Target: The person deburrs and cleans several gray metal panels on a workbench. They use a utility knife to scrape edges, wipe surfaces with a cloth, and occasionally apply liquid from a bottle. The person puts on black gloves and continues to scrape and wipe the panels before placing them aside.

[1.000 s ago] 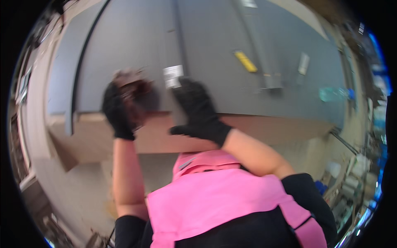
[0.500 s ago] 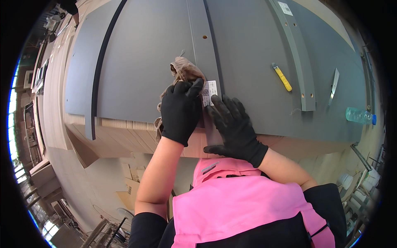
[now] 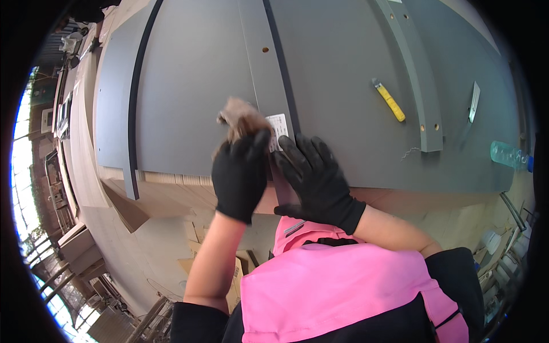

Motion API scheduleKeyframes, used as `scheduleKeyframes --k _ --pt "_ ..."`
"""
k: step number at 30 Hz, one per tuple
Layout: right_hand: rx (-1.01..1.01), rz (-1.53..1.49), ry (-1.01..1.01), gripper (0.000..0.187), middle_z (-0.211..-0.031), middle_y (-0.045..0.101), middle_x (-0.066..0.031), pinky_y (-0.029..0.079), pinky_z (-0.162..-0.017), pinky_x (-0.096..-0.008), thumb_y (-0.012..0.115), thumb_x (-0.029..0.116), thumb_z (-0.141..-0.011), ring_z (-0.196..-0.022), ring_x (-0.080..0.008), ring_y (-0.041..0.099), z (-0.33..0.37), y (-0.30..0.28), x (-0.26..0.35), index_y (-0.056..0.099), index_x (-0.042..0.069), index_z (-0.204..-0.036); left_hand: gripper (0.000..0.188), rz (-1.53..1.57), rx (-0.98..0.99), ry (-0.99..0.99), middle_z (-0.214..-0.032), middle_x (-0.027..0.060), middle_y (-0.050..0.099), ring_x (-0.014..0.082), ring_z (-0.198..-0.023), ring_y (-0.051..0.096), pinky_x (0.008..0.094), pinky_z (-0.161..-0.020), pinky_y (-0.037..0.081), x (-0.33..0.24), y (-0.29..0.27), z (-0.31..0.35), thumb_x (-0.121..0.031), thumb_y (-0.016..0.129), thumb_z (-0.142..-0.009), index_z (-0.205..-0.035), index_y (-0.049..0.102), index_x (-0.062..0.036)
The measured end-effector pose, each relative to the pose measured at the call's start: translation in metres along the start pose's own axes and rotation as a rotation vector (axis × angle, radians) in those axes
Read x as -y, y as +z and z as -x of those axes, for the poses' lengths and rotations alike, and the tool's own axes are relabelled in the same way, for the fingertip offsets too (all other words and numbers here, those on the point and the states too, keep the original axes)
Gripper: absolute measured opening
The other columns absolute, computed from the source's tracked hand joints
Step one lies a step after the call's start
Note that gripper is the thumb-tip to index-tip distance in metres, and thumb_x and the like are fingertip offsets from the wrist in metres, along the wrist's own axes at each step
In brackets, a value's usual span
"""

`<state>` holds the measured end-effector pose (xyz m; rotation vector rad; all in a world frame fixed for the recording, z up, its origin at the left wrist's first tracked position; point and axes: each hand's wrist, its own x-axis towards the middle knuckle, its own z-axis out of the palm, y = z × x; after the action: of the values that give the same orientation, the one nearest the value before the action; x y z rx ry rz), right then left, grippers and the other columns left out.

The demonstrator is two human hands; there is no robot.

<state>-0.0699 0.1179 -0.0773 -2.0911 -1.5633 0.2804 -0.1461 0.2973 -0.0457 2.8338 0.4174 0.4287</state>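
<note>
In a black glove, my left hand (image 3: 240,174) is closed around a crumpled brown rag (image 3: 243,117), which lies at the left edge of a white printed label (image 3: 278,127). That label sits on a narrow grey board (image 3: 266,71) with a drilled hole. My right hand (image 3: 314,174), also gloved in black, rests flat with fingers spread on the same board, its fingertips touching the label's lower right. Beneath is a stack of large grey panels (image 3: 194,86). The rag is blurred by motion.
Right of my hands lie a yellow-handled utility knife (image 3: 390,103), a grey rail (image 3: 420,86) with holes, and a thin blade (image 3: 474,103). A clear bottle (image 3: 506,154) with a blue cap lies at the right edge. Another person's arm (image 3: 97,34) shows at the far left.
My left hand with the rag has moved slightly down and left, off part of the label. The right hand stays on the board. The whole view has shifted a little.
</note>
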Motion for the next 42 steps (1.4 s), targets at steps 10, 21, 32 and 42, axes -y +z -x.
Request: scheduleKeyframes --k 10,21,32,42 --pt "-0.025 -0.026 -0.007 0.100 -0.157 0.038 -0.0194 0.023 -0.122 -0.0541 0.077 0.063 -0.074 -0.146 -0.0396 0.033 0.001 -0.004 0.000 0.045 0.004 -0.149 0.036 0.070 0.134 -0.213 -0.095 0.0124 0.066 0.0331 -0.092 0.063 0.0421 -0.082 0.053 -0.005 -0.027 0.078 -0.003 0.068 -0.087 -0.122 0.073 -0.0095" --pt "-0.075 -0.028 0.051 0.100 -0.156 0.039 -0.0211 0.025 -0.121 -0.0538 0.077 0.058 -0.075 -0.144 -0.0365 0.039 0.001 -0.008 -0.016 0.044 -0.002 -0.147 0.019 0.389 0.007 -0.474 -0.092 0.0135 0.068 0.0317 -0.083 0.068 0.0391 -0.077 0.053 -0.020 -0.002 0.024 -0.022 0.072 -0.090 -0.098 0.074 -0.0054" --pt "-0.055 -0.045 0.053 0.096 -0.157 0.038 -0.0209 0.025 -0.121 -0.0546 0.073 0.057 -0.078 -0.143 -0.0353 0.039 0.001 -0.011 -0.016 0.043 -0.002 -0.148 0.017 0.445 0.059 -0.620 -0.089 0.0115 0.069 0.0275 -0.084 0.069 0.0378 -0.078 0.053 -0.017 -0.006 0.037 -0.020 0.078 -0.084 -0.091 0.073 -0.0054" --pt "-0.064 -0.029 0.052 0.096 -0.156 0.039 -0.0214 0.026 -0.120 -0.0540 0.072 0.058 -0.079 -0.144 -0.0352 0.039 0.001 -0.012 -0.015 0.043 -0.002 -0.148 0.024 0.345 0.291 -0.663 -0.085 0.0138 0.069 0.0327 -0.080 0.068 0.0415 -0.075 0.053 -0.019 -0.019 0.013 -0.030 0.076 -0.081 -0.083 0.073 -0.0063"
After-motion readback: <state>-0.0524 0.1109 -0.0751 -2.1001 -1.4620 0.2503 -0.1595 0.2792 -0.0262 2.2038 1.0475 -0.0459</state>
